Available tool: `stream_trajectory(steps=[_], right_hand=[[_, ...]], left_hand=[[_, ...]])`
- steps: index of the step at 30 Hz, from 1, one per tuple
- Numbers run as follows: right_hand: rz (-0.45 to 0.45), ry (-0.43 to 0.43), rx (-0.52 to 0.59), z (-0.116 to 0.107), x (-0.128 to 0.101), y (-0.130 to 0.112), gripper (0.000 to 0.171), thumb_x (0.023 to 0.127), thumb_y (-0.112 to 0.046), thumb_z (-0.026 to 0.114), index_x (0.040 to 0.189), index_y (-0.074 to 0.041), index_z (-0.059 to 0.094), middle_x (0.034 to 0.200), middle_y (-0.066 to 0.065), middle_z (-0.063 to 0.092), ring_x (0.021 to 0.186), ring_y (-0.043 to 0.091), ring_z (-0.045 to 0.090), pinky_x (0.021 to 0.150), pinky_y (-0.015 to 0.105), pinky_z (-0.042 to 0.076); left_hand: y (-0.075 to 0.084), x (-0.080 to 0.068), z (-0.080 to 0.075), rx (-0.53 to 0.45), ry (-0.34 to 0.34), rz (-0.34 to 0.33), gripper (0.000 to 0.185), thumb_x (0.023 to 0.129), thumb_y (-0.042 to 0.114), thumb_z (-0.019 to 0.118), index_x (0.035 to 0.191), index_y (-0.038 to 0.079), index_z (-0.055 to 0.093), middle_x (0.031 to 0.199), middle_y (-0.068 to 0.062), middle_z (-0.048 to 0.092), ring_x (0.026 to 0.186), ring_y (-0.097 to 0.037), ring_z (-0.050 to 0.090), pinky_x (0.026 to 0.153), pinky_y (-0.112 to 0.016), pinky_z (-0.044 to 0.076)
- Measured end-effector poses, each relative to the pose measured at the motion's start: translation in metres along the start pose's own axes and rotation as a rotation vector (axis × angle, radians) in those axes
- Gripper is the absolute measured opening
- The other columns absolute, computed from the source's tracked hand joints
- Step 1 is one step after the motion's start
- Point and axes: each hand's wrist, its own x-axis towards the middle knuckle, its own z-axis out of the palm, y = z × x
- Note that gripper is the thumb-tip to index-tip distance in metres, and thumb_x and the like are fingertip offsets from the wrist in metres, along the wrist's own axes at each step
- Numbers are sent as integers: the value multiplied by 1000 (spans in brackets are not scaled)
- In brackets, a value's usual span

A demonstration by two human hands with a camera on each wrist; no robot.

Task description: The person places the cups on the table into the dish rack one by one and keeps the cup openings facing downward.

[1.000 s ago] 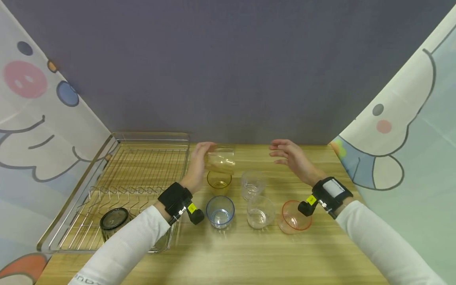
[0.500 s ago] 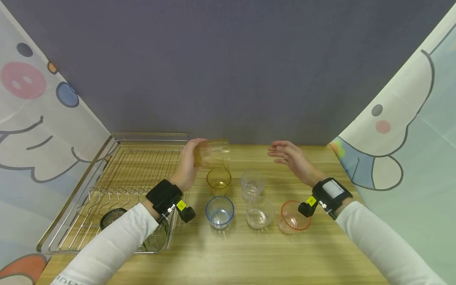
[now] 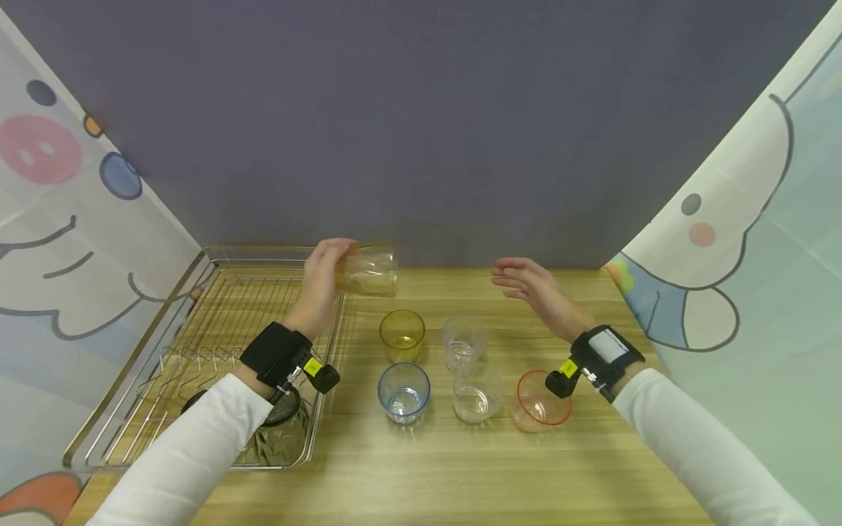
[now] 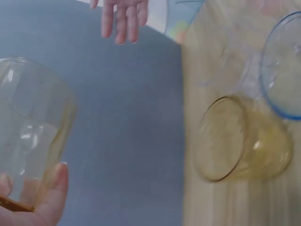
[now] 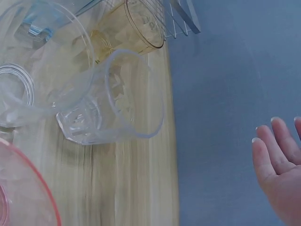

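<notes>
1. Gripping amber cup [image 3: 370,272] in left hand [image 3: 321,281], with fingers and thumb wrapped round the base end.
2. Holding that cup on its side, mouth to the right, off the table [image 3: 421,482] and at the far side, by the far right corner of the rack [image 3: 139,354].
3. Reaching far with the left arm, white sleeve [image 3: 191,453] slanting across the near part of the rack.
4. Holding right hand [image 3: 542,292] raised at far right, with fingers loosely extended to the left, apart from any cup.
5. Below and right of the grip, upright yellow cup [image 3: 403,337], see-through to its base; just nearer, upright blue cup [image 3: 404,394].
6. Right of these, far clear cup [image 3: 463,340] and near clear cup [image 3: 478,394], overlapping in the head view; cannot tell if touching.
7. Farther right, red cup [image 3: 534,410], partly behind the right wrist camera [image 3: 561,383].
8. In the rack's near right corner, dark cup [image 3: 283,431]; to its left, another, mostly hidden by the sleeve.
</notes>
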Motion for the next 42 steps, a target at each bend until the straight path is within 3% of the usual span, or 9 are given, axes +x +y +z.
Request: stream_trajectory(steps=[3,5,11,14,18,27,37,42], right_hand=[[9,-9,-10,6,4,-3,55,105,-34,46,148,-3,33,149,12,44,143,34,38,122,51,23],[21,-13,-44,9,7,-4,57,104,-34,47,149,-3,32,153,15,39,145,35,35,123,51,23],[99,6,-215,22,15,-7,55,103,-31,49,150,-5,35,154,16,39,144,34,36,120,53,27],[121,-4,-281,31,18,-8,56,103,-33,49,150,-6,36,153,17,40,143,36,37,120,53,28],[129,-36,-321,44,23,-7,56,103,-34,48,151,-8,35,154,15,39,143,35,37,120,52,29],[133,-94,-322,66,24,-2,58,103,-32,48,153,-9,30,155,17,37,143,36,38,117,56,31],[112,-140,-335,84,20,-7,63,103,-37,47,155,-8,27,159,17,32,145,36,34,119,56,29],[109,-161,-348,95,18,-7,62,103,-37,46,155,-9,27,161,15,30,146,35,33,119,56,27]], left_hand=[[5,1,-10,93,13,40,42,107,39,34,135,10,46,120,8,47,115,-12,44,100,-32,40],[8,1,-16,160,23,88,44,106,40,36,135,8,46,122,5,47,117,-15,43,104,-36,37],[15,0,-28,536,102,336,44,105,38,43,132,4,50,114,-13,51,100,-23,44,88,-41,38],[17,0,-32,680,145,405,44,104,35,48,130,1,52,109,-18,51,98,-28,43,89,-43,33],[15,-4,-39,768,169,414,44,101,33,55,128,-1,55,113,-21,53,105,-35,46,93,-48,36],[8,-14,-63,864,217,454,43,98,30,61,126,-2,57,122,-25,53,112,-40,47,98,-54,37],[16,-27,-101,965,268,390,45,95,28,63,126,-4,59,122,-30,56,112,-46,50,95,-61,37],[22,-32,-115,1007,243,327,46,95,31,63,123,-6,60,118,-30,60,108,-48,53,89,-63,38]])
